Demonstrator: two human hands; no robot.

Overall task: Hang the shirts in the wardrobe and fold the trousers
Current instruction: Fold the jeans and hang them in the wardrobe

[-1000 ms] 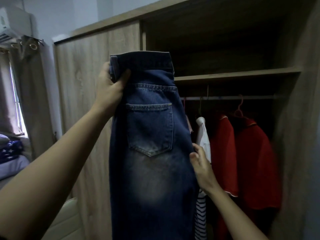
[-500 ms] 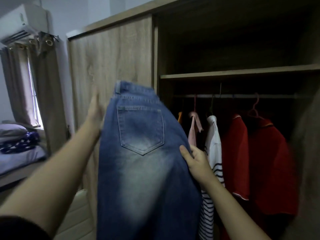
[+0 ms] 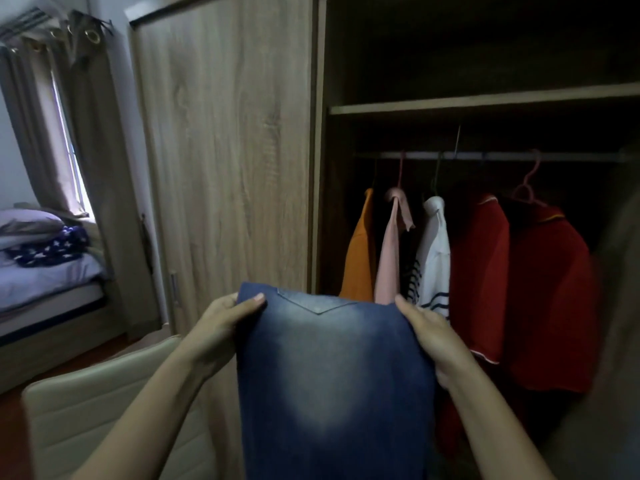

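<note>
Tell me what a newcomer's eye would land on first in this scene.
The faded blue jeans fill the lower middle of the view, gripped at their side edges by the left hand and the right hand. Behind them to the right, two red shirts stand out in the dark open wardrobe, hanging from the wardrobe rail.

Both bare forearms are stretched forward and upward from the lower edge of the view. The left hand (image 3: 225, 327) is clamped on the left edge of the faded blue denim trousers (image 3: 329, 375), thumb laid across the front. The right hand (image 3: 427, 336) is curled round the opposite edge, at about the same height.
</note>
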